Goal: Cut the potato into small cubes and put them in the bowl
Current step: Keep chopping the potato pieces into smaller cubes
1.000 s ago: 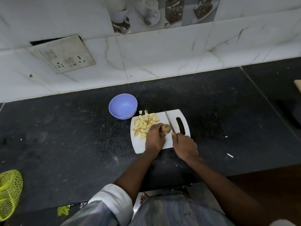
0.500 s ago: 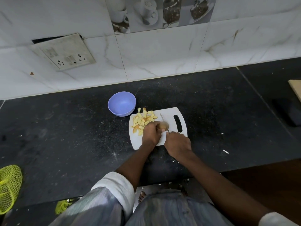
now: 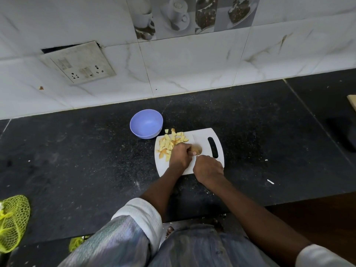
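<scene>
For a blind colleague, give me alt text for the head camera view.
A left hand holds a potato piece on a white cutting board while the right hand slices it with a knife. Potato cubes lie beside an empty purple bowl.

I am looking at pale yellow, brown-edged potato cubes on a white plastic cutting board, a lavender-blue round bowl, a speckled black stone counter, white grey-veined marble wall tiles and yellow-green netting.

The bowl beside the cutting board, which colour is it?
The bowl is light purple-blue, plain; the head view shows it.
</scene>
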